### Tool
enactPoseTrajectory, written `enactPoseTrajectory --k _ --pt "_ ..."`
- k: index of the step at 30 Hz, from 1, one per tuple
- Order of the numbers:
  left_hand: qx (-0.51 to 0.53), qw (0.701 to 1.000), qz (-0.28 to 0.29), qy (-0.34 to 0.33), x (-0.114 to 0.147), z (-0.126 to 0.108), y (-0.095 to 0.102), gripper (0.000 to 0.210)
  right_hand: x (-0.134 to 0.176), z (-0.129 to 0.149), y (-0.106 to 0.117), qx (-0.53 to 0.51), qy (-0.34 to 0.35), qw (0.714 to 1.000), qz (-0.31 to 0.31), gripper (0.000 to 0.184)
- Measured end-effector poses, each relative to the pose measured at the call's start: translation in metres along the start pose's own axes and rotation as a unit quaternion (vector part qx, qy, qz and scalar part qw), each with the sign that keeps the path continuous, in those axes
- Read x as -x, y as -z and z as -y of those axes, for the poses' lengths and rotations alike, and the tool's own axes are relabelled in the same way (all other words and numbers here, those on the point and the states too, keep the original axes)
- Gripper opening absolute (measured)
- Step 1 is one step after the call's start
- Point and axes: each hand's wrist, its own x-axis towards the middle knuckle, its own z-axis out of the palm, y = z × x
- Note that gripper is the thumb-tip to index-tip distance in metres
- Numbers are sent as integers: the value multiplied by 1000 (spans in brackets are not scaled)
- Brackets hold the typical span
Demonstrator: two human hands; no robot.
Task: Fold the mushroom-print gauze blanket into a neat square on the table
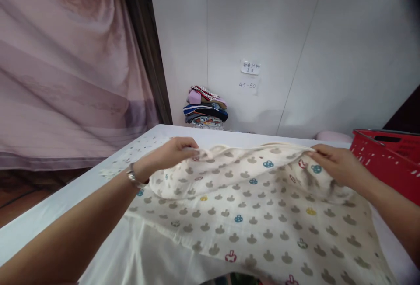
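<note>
A cream cloth (236, 206) printed with grey, blue, red and yellow mushroom shapes spreads over the near part of the white table. My left hand (180, 148) pinches its far edge on the left, with a silver bracelet at the wrist. On the right, my right hand (331, 161) grips the same far edge. Between the hands the edge is lifted and sags in soft folds. A plain white layer (154, 250) shows at the lower left, beside the printed part.
Another printed cloth (131, 156) lies on the white table (75, 197) at the left. A stack of folded clothes (206, 106) stands behind the table, by the wall. A red plastic basket (387, 162) is at the right. A pink curtain (65, 71) hangs at the left.
</note>
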Motion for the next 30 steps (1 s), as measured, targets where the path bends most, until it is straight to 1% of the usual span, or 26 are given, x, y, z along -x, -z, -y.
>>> enactPoseTrajectory --k 1,2,3,4,5,6,7,8,10,14,17,19,21,24,26,28,30 --pt "-8 1000 9 5 1 0 0 24 0 1 -1 3 7 1000 30 40" --pt "-11 1000 8 9 2 1 1 24 0 0 -2 8 19 997 74 41" --pt "-5 1000 -7 10 2 2 2 24 1 -1 -3 10 27 994 105 41" --pt "8 999 -30 9 3 3 3 24 1 -3 -5 7 24 994 104 40" --pt "21 998 -52 10 4 5 4 25 2 -6 -7 0 12 997 79 40" --pt "28 998 -62 12 5 6 4 25 3 -9 -8 -7 1 999 53 39" --pt "26 998 -62 16 6 8 5 25 3 -11 -9 -10 -5 999 42 38" --pt "17 998 -55 21 7 9 4 25 4 -13 -11 -5 -7 999 49 38" --pt "-1 999 -41 26 10 12 2 25 6 -15 -14 9 -5 997 81 36" --pt "-10 998 -31 48 16 19 -5 26 10 -15 -18 1 -7 996 84 35" --pt "-13 997 -20 68 21 22 -11 29 15 -14 -20 1 -2 993 122 35" --pt "-35 997 -8 73 24 22 -16 35 19 -15 -21 3 -9 992 127 36" --pt "-69 996 6 51 27 19 -20 37 23 -16 -22 4 -15 993 119 36" --pt "-115 993 39 -12 31 12 -26 29 28 -17 -24 18 -19 993 117 35" --pt "-140 989 49 -25 33 6 -30 26 32 -18 -25 37 -19 993 114 35" --pt "-145 989 22 -15 35 1 -33 22 36 -20 -28 59 -14 993 98 34" --pt "-105 994 -23 -4 37 -1 -38 20 42 -22 -32 81 -8 994 77 34"
